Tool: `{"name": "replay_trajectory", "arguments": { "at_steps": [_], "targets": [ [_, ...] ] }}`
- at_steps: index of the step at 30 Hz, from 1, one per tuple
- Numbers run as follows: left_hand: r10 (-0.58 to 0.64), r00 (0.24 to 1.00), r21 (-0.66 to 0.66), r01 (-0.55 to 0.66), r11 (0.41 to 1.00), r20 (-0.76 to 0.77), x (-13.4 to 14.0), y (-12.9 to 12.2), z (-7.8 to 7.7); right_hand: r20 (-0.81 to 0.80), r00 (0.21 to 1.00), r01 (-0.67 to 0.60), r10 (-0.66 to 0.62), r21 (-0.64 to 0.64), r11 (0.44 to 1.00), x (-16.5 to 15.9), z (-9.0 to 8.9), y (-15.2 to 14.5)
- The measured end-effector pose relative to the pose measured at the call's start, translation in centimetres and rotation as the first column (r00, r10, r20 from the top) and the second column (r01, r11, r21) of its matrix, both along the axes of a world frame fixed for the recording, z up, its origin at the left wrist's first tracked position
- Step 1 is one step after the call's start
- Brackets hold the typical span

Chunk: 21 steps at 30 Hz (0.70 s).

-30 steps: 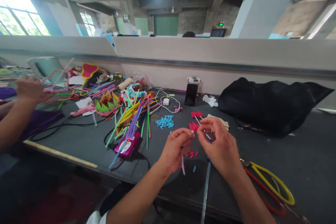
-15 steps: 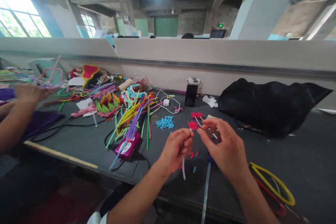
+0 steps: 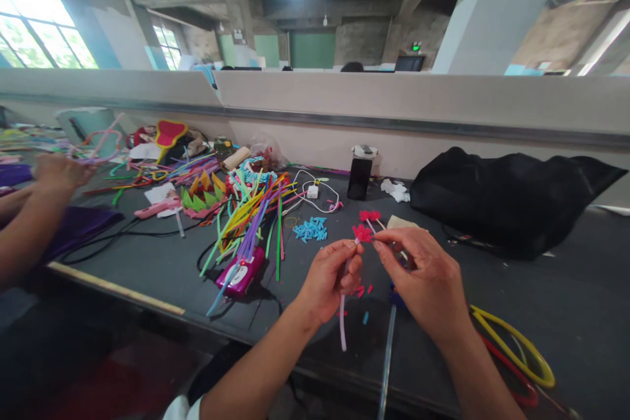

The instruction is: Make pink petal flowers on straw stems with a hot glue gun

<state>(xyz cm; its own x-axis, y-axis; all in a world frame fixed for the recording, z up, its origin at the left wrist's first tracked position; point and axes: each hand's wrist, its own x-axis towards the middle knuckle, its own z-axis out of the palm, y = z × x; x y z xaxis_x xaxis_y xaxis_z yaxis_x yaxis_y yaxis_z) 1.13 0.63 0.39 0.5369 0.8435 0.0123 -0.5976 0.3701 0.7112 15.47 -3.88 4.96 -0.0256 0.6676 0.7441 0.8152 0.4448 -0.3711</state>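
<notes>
My left hand [image 3: 332, 279] is closed in a pinch around the pale purple stem of a small pipe-cleaner flower [image 3: 363, 233]. The flower's red-pink petals fan out above the fingertips, while the stem [image 3: 343, 328] hangs below the fist. At the flower's right edge, the thumb and fingertips of my right hand [image 3: 426, 269] are pinched on a petal. Just behind lies a second red-pink flower [image 3: 369, 215]. Short red pieces [image 3: 361, 291] and a blue piece [image 3: 365, 318] are scattered below the hands. A blue tool [image 3: 396, 297] with a long clear rod sits partly behind my right hand.
Left of centre, a bundle of coloured pipe cleaners [image 3: 246, 223] lies over a purple box [image 3: 241, 275]. Cut blue pieces [image 3: 311, 230] form a pile. A phone [image 3: 359, 178] stands behind, near a black bag [image 3: 512, 200]. Another person's hand [image 3: 62, 172] works at far left.
The right fingertips have come down slightly onto the petals, and the flower's petals look more spread. The stem's lower end has shifted a little. Both hands stay in nearly the same place.
</notes>
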Motion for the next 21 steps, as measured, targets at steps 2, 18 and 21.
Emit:
{"name": "replay_trajectory", "arguments": {
  "at_steps": [2, 18, 21],
  "targets": [
    [-0.004, 1.000, -0.007, 0.004, 1.000, 0.001, 0.0, 0.0, 0.0, 0.002, 1.000, 0.003, -0.003, -0.010, 1.000, 0.0, -0.1, 0.0],
    [0.049, 0.999, -0.069, -0.048, 0.996, 0.005, -0.7, 0.1, 0.5, 0.418, 0.900, 0.251, 0.122, -0.728, 0.638, 0.2, -4.5, 2.0],
    [0.057, 0.998, -0.079, -0.056, 0.995, 0.000, -0.7, 0.1, 0.6, 0.423, 0.894, 0.243, 0.150, -0.738, 0.630, 0.2, -5.8, 2.2]
  ]
}}
